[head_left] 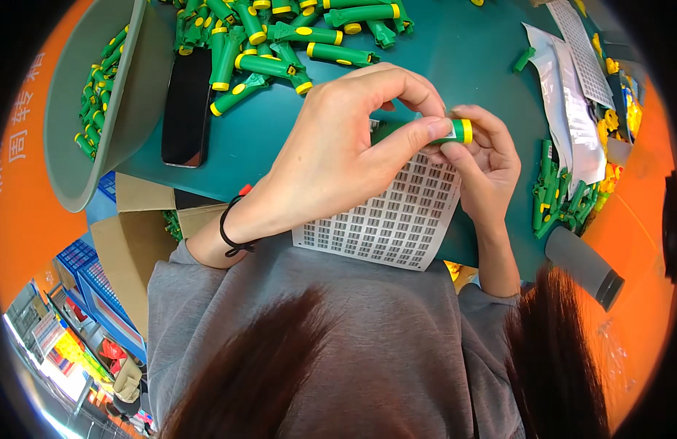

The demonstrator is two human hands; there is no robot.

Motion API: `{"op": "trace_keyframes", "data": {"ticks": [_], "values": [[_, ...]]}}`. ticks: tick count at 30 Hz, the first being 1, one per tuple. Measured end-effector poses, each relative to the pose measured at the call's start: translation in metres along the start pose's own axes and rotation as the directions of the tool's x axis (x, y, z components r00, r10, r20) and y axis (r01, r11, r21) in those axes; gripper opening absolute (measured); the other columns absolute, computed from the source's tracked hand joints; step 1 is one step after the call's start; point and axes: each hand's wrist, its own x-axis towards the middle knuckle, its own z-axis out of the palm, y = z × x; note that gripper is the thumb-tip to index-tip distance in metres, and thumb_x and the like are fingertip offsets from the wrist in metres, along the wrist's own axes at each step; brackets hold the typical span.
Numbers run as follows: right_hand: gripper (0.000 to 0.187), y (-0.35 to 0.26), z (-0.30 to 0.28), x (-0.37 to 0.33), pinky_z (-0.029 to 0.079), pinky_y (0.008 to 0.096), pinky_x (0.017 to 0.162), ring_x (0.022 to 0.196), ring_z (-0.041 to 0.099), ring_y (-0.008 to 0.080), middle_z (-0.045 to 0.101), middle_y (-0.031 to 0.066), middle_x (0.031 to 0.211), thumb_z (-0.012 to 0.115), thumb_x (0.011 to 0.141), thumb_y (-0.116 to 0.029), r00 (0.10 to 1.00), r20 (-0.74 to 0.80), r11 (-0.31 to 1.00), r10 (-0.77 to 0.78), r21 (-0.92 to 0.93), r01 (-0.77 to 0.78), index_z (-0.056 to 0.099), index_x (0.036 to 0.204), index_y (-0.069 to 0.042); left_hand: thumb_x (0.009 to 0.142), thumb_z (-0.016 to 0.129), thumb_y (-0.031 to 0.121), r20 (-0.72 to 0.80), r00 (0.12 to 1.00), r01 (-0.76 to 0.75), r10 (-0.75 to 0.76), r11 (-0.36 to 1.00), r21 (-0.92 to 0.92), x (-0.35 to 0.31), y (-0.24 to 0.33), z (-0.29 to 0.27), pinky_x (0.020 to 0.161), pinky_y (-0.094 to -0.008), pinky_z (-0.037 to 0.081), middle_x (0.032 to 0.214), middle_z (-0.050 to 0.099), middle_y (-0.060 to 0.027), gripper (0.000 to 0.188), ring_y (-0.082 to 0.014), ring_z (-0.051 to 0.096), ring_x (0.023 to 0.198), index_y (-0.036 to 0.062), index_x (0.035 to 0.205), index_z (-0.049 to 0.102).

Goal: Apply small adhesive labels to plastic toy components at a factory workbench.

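Note:
My left hand (345, 139) reaches across the middle, thumb and fingers closed around a green plastic tube-shaped piece (461, 131) with a yellow end. The left thumb presses close to a small white label on it. My right hand (488, 157) holds the same piece near its yellow end, between thumb and curled fingers. Much of the piece is hidden behind the left hand. Beneath both hands lies a white sheet of small printed labels (382, 230), at the near edge of the table, partly covered by the left hand.
A pile of similar green pieces (280, 44) covers the far left of the green table (463, 51). Beside it lie a black phone (186, 110) and a grey bin (122, 95) holding more. At right are white plastic bags (572, 102), more green pieces (561, 197) and a grey cylinder (583, 267).

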Motion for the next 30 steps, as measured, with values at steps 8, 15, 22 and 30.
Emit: {"op": "trace_keyframes", "data": {"ticks": [8, 15, 22, 30], "values": [[0.040, 0.0058, -0.0049, -0.0030, 0.060, 0.0339, 0.091, 0.105, 0.068, 0.0234, 0.065, 0.0174, 0.116, 0.073, 0.081, 0.014, 0.994, -0.010, 0.973, -0.108, -0.207, 0.104, 0.059, 0.118, 0.010, 0.089, 0.072, 0.006, 0.038, 0.999, 0.036, -0.037, 0.999, 0.036, -0.0013, 0.0014, 0.0004, 0.087, -0.0283, 0.050, 0.099, 0.071, -0.0068, 0.011, -0.0134, 0.064, 0.093, -0.0011, 0.096, 0.069], [0.038, 0.0023, -0.0004, -0.0034, 0.061, 0.0325, 0.089, 0.101, 0.070, 0.0224, 0.068, 0.0174, 0.111, 0.073, 0.081, 0.014, 0.996, -0.025, 0.974, -0.081, -0.213, 0.074, 0.060, 0.116, 0.010, 0.088, 0.073, 0.006, 0.070, 0.995, 0.056, -0.065, 0.991, 0.120, -0.0007, 0.0027, -0.0013, 0.085, -0.0279, 0.051, 0.095, 0.071, -0.0062, 0.012, -0.0136, 0.066, 0.091, -0.0015, 0.096, 0.069], [0.040, -0.0010, 0.0013, -0.0065, 0.058, 0.0290, 0.089, 0.101, 0.068, 0.0198, 0.066, 0.0158, 0.114, 0.075, 0.078, 0.015, 0.998, -0.063, 0.974, -0.014, -0.226, -0.001, 0.061, 0.115, 0.009, 0.087, 0.073, 0.006, 0.078, 0.993, 0.078, -0.090, 0.985, 0.154, -0.0008, 0.0033, -0.0013, 0.084, -0.0277, 0.051, 0.094, 0.071, -0.0062, 0.012, -0.0138, 0.065, 0.090, -0.0019, 0.095, 0.069], [0.040, -0.0009, -0.0002, -0.0076, 0.058, 0.0290, 0.089, 0.100, 0.068, 0.0190, 0.068, 0.0149, 0.112, 0.077, 0.077, 0.014, 0.998, -0.066, 0.975, -0.005, -0.221, -0.010, 0.063, 0.114, 0.008, 0.087, 0.073, 0.006, 0.079, 0.994, 0.064, -0.078, 0.985, 0.159, -0.0003, 0.0013, 0.0009, 0.083, -0.0278, 0.051, 0.093, 0.071, -0.0059, 0.011, -0.0133, 0.065, 0.089, -0.0018, 0.095, 0.069]]}}
